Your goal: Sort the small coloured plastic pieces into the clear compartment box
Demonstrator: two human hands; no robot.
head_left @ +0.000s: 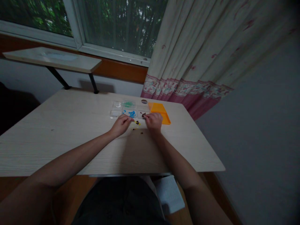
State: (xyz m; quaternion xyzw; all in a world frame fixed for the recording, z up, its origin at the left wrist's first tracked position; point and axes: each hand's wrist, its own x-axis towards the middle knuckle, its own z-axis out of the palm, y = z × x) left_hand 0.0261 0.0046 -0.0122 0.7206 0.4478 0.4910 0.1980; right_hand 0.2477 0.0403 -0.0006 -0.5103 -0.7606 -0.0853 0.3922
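My left hand [121,125] is closed in a pinch at the left edge of a small yellow-and-brown piece [137,122], whose exact kind is too small to tell. Over the right part of the clear compartment tray [115,113], my right hand [154,121] has its thumb and fingertips pressed together beside small dark brown bits [142,114]. Whatever sits between those right fingertips is hidden. Blue bits [132,113] fill the tray's middle front compartment, and green bits [128,104] lie in the one behind. Two small dark bits [142,133] rest on the table in front of the hands.
An orange tray or lid [158,107] lies right of the clear tray, partly behind my right hand. A round dark object [144,101] is at the back. A raised shelf [53,59] on black legs stands at the table's [70,131] back left. Curtains [187,68] hang behind.
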